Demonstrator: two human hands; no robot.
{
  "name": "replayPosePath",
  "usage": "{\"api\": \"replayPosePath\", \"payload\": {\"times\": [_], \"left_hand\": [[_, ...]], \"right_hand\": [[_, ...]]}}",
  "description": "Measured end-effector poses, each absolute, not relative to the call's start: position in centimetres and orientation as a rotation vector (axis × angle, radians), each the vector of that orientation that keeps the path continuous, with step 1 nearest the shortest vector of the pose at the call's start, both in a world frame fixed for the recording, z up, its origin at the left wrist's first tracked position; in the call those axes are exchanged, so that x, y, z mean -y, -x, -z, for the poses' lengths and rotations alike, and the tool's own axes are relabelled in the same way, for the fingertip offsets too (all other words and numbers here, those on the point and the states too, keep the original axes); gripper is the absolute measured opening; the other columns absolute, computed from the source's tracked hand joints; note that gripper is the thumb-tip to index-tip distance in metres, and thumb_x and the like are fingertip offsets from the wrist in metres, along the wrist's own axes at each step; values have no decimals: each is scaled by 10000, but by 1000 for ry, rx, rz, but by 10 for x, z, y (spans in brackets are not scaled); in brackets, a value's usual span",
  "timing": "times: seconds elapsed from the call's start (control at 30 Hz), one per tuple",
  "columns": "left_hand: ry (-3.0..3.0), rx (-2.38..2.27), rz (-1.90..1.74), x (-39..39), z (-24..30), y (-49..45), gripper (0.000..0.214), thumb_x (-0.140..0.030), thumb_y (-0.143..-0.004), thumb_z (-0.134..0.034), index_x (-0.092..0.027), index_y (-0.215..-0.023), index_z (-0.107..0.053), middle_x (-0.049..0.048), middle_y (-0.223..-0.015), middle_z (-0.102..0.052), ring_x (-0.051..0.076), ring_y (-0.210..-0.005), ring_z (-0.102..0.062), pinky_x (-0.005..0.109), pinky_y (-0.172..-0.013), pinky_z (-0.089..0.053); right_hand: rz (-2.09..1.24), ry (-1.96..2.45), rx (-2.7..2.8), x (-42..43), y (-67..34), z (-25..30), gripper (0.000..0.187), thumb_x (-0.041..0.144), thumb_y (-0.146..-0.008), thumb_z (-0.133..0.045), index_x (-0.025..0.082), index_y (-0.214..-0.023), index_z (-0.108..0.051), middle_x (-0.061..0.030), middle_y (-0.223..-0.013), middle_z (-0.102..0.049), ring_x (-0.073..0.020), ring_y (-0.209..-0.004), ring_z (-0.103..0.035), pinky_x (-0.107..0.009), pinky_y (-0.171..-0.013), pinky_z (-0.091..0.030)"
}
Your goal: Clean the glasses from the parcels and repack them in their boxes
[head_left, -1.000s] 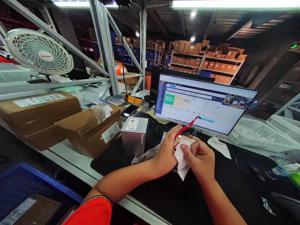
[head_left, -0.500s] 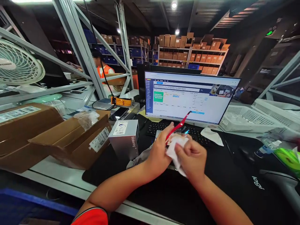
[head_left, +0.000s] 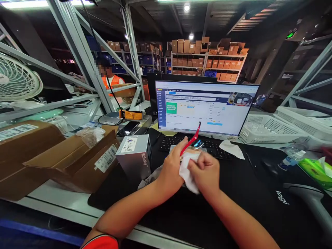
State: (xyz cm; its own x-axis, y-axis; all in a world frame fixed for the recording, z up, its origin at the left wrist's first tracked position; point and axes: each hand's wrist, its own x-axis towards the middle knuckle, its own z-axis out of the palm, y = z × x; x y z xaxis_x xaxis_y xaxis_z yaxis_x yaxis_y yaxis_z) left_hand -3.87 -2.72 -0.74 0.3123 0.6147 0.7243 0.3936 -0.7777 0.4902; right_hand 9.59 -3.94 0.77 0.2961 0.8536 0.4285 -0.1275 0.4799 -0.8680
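My left hand (head_left: 169, 169) is closed around a slim red curved strip (head_left: 192, 139) with a dark tip, which sticks up past the fingers; its kind is unclear. In my right hand (head_left: 209, 173), fingers curled, is a crumpled white wipe (head_left: 188, 173), pressed up against the left hand and the base of the strip. Behind the hands a clear shiny tray-like piece shows in part, mostly hidden. Left of them stands a silver box (head_left: 135, 155) with a white label, and a grey cloth (head_left: 150, 177) lies partly under my left wrist.
A monitor (head_left: 199, 112) and black keyboard (head_left: 168, 142) stand ahead. Open cardboard boxes (head_left: 70, 162) are on the left. On the right are a white basket (head_left: 256, 133), another white wipe (head_left: 231, 149), a bottle (head_left: 290, 160), a green tissue pack (head_left: 315, 171) and a scanner (head_left: 307, 197).
The view has turned slightly, shifting the scene left. The red strip now stands more upright. Both hands keep their holds, and the wipe stays against the strip's lower end.
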Motion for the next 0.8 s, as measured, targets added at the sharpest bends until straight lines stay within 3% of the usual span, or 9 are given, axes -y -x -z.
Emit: {"api": "replayPosePath", "payload": {"times": [0.1, 0.23, 0.43, 0.57, 0.67, 0.73, 0.8], "left_hand": [[-2329, -958, -1537, 30, 4, 45, 609, -216, -937, -573, -199, -1507, -362, 142, -1470, -550, 254, -1316, -579, 418, -1092, -507], [-2402, -903, -1539, 39, -1, 44, 603, -228, -957, -565, -221, -1521, -352, 132, -1496, -528, 247, -1334, -565, 406, -1114, -490], [-2519, -852, -1458, 35, -2, 35, 684, -60, -869, -538, -220, -1513, -374, 109, -1524, -503, 232, -1402, -496, 410, -1179, -432], [-2497, -839, -1510, 29, -3, 38, 644, -52, -866, -523, -236, -1476, -428, 82, -1481, -553, 232, -1374, -527, 455, -1204, -399], [-2448, -917, -1507, 25, -5, 43, 614, -112, -880, -568, -260, -1465, -458, 61, -1446, -587, 249, -1332, -568, 459, -1170, -446], [-2449, -951, -1519, 23, -7, 47, 592, -163, -880, -610, -276, -1449, -490, 49, -1421, -609, 271, -1313, -584, 471, -1151, -466], [-2456, -959, -1549, 20, -9, 49, 564, -208, -882, -637, -292, -1428, -524, 36, -1402, -624, 285, -1304, -590, 478, -1143, -472]], "right_hand": [[-638, 877, 1183, 49, -80, -6, 459, 152, -643, -700, 217, -494, -270, 80, -502, -303, -68, -508, -272, -200, -467, -239], [-913, 762, 1033, 52, -87, -20, 541, 228, -632, -798, 224, -534, -267, 91, -503, -333, -55, -477, -261, -190, -441, -242], [-1179, 544, 743, 31, -117, -29, 680, 315, -578, -911, 213, -585, -239, 92, -516, -414, -58, -464, -349, -188, -470, -329], [-968, 553, 681, 15, -141, -27, 718, 367, -583, -927, 213, -587, -226, 99, -511, -370, -58, -479, -345, -190, -487, -345], [-695, 635, 742, 13, -172, -34, 590, 392, -676, -880, 227, -634, -315, 104, -527, -372, -67, -480, -369, -194, -489, -340], [-540, 736, 875, 18, -199, -42, 393, 394, -745, -820, 245, -789, -458, 85, -596, -496, -98, -506, -463, -217, -496, -368], [-376, 872, 985, 26, -231, -51, 370, 381, -784, -761, 263, -1027, -508, 44, -714, -614, -146, -573, -561, -256, -526, -424]]}}
